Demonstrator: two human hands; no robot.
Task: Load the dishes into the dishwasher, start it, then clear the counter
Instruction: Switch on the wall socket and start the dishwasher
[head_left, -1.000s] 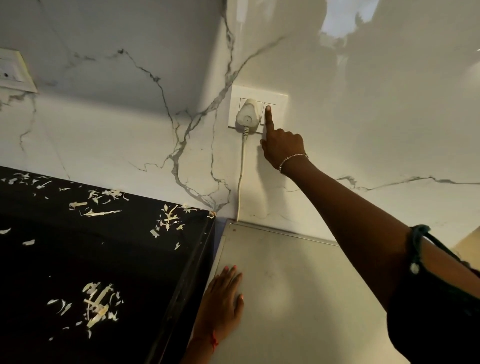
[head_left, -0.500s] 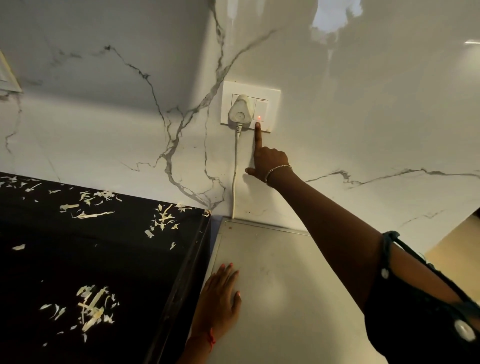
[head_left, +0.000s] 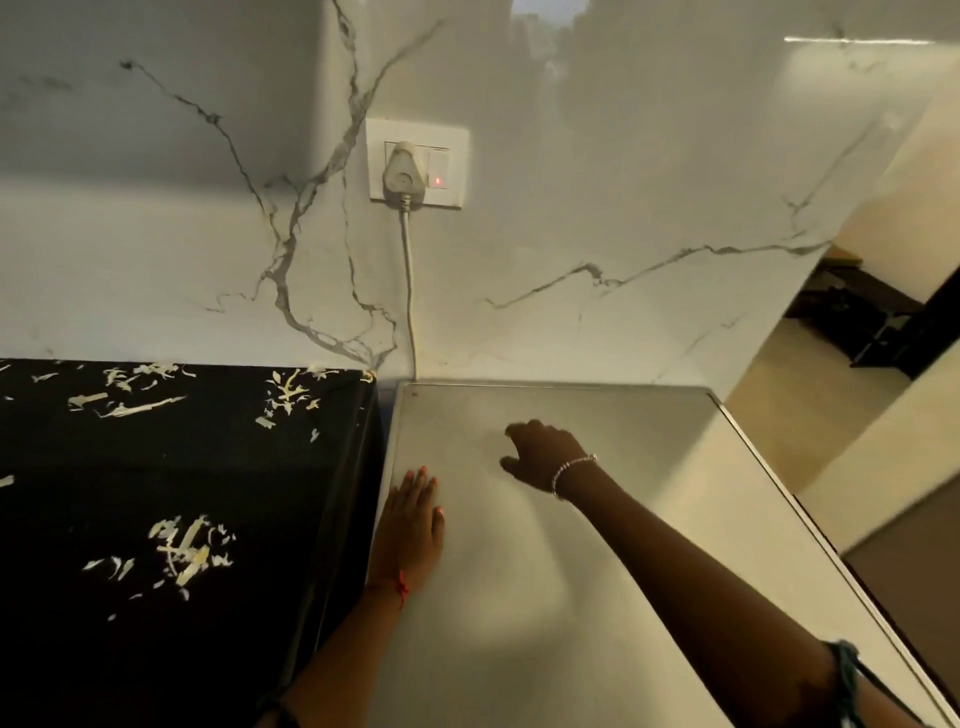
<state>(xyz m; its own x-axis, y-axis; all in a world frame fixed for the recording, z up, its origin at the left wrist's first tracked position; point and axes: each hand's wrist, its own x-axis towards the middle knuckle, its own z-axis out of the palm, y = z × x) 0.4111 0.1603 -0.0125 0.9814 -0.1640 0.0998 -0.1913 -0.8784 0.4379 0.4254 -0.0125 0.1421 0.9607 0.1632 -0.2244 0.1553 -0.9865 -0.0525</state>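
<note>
Step judged: starting the machine. Advised: confirm the red lamp on the wall switch (head_left: 439, 181) at 12 o'clock and that the plug (head_left: 402, 174) is seated, then reach for the front controls, which are not in view. Left hand (head_left: 413, 525) rests flat on the dishwasher top (head_left: 571, 597). Right hand (head_left: 545, 454) hovers, loosely curled, holding nothing. The top is dull brushed steel, bare, with the littered counter (head_left: 156, 467) at 9 o'clock.

Right hand (head_left: 540, 457) off the switch (head_left: 439, 167)

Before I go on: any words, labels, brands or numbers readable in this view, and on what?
None can be read.
Plug: a round moulded mark, too blurred to read.
Switch: only a lit red indicator, no lettering visible.
Steel top: a small red dot near its back left corner, no text.
</note>
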